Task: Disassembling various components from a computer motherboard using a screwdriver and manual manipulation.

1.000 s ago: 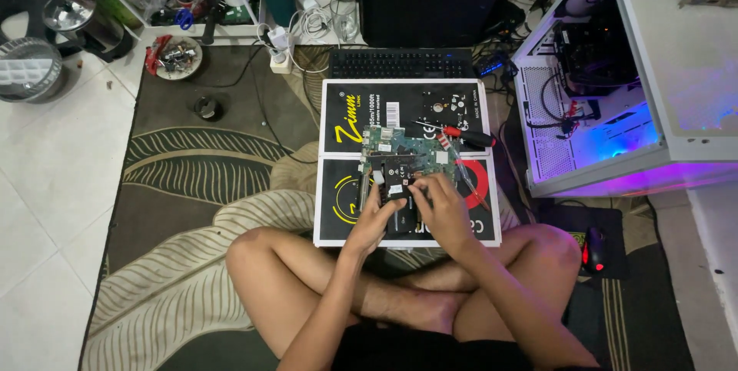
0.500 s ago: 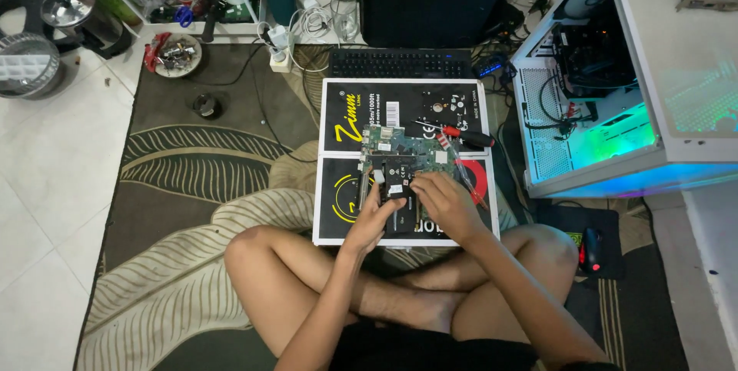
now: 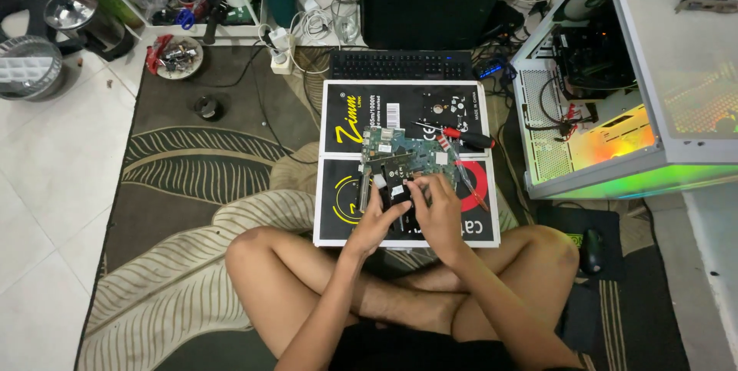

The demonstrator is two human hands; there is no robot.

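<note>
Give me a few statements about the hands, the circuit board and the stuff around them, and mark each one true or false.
1. Both hands, left hand and right hand, hold a small black part. True.
2. The circuit board lies on bare tile. False: it lies on a black box.
3. A red-handled screwdriver lies beside the board. True.
4. The keyboard rests on the person's lap. False: it sits beyond the box.

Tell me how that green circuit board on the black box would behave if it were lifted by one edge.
The green circuit board looks thin and flat, so it would probably stay stiff rather than droop. Being so thin, it is likely light for its area. Small parts stand on its face, so it seems fragile; both hands work at its near edge. Lying flat on the black box, it should not roll.
</note>
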